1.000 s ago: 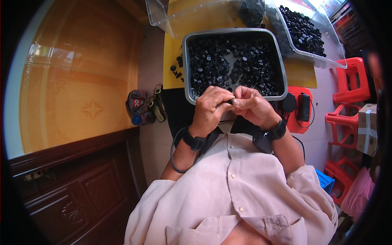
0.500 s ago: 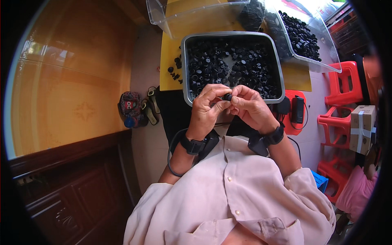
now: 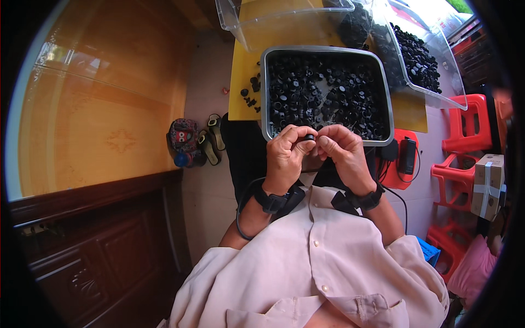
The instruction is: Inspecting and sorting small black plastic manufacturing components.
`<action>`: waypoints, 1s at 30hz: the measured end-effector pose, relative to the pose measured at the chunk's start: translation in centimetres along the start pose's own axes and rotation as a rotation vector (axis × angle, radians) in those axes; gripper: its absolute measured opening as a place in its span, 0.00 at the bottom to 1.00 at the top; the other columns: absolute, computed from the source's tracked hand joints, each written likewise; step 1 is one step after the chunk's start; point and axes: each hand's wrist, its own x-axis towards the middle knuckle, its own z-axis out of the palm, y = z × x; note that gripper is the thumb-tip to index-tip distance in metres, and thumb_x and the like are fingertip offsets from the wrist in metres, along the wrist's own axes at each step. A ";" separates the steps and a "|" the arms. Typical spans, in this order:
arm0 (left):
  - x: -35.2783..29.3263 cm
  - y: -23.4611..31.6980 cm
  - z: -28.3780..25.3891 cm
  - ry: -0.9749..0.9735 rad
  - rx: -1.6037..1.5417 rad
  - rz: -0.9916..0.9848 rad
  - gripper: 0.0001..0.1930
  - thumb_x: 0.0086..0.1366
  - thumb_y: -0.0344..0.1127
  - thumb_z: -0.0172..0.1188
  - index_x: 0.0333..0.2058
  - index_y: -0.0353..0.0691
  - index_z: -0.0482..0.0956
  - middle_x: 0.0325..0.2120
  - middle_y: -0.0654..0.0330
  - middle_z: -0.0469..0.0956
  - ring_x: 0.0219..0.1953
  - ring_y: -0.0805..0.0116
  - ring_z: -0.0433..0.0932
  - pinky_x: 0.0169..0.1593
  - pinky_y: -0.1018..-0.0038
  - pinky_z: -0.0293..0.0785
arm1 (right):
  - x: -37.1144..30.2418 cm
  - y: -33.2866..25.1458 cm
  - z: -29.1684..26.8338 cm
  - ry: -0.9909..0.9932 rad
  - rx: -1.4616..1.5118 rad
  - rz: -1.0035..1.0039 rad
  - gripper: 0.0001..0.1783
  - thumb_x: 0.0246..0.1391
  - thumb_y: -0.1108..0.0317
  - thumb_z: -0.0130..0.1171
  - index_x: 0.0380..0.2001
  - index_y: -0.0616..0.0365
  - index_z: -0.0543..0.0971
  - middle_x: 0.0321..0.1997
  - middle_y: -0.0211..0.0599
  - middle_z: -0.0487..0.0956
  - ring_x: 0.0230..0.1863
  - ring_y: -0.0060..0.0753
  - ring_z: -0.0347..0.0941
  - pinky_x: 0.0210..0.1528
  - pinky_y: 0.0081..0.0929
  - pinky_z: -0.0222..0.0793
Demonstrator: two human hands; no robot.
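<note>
In front of my chest, a small round black plastic part (image 3: 309,137) is pinched between the thumb and forefinger of my left hand (image 3: 285,156). My right hand (image 3: 348,154) is right beside it, thumb and fingers closed together; whether anything sits in that pinch is too small to make out. Both hands are at the near edge of a grey metal tray (image 3: 264,87). Inside the tray lie a great many loose black plastic pieces (image 3: 292,90), some ring-shaped and some like caps.
The tray stands on a yellow board (image 3: 240,71), with a few black pieces (image 3: 255,85) left of it. Behind are a clear plastic bin (image 3: 284,19) and another bin (image 3: 459,101) holding black caps (image 3: 418,60). Red stools (image 3: 465,126) and a carton (image 3: 488,186) are at right.
The whole view has shifted, so things sit further right in it. My fingers have drawn slightly apart, and the black part now sits in the left hand's pinch alone.
</note>
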 end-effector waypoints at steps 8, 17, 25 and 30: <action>-0.8 0.4 0.6 0.009 0.148 0.145 0.10 0.53 0.20 0.61 0.35 0.36 0.79 0.26 0.61 0.75 0.28 0.73 0.76 0.32 0.80 0.72 | -1.1 0.5 -0.1 -0.010 0.166 0.123 0.13 0.62 0.62 0.50 0.40 0.62 0.74 0.27 0.25 0.73 0.28 0.13 0.70 0.31 0.12 0.67; -2.8 0.4 0.8 -0.085 0.176 0.164 0.12 0.45 0.22 0.66 0.31 0.36 0.79 0.25 0.60 0.73 0.28 0.67 0.75 0.31 0.74 0.71 | -3.6 -0.4 -0.2 -0.078 -0.071 0.193 0.17 0.62 0.60 0.50 0.42 0.64 0.76 0.30 0.26 0.75 0.28 0.12 0.68 0.31 0.12 0.68; -4.8 -0.6 -1.1 -0.043 -0.067 -0.035 0.23 0.50 0.23 0.67 0.45 0.39 0.69 0.28 0.63 0.75 0.29 0.79 0.73 0.34 0.82 0.73 | -4.0 -3.0 -2.4 -0.059 -0.362 0.091 0.14 0.59 0.60 0.53 0.35 0.62 0.78 0.27 0.31 0.77 0.25 0.16 0.72 0.28 0.15 0.70; -5.4 -2.3 -3.9 0.090 -0.339 -0.192 0.11 0.60 0.30 0.61 0.39 0.37 0.72 0.28 0.66 0.74 0.28 0.81 0.71 0.32 0.85 0.69 | 1.1 -9.5 -10.1 0.327 0.001 -0.436 0.15 0.61 0.64 0.49 0.40 0.67 0.74 0.33 0.38 0.78 0.26 0.18 0.72 0.26 0.12 0.67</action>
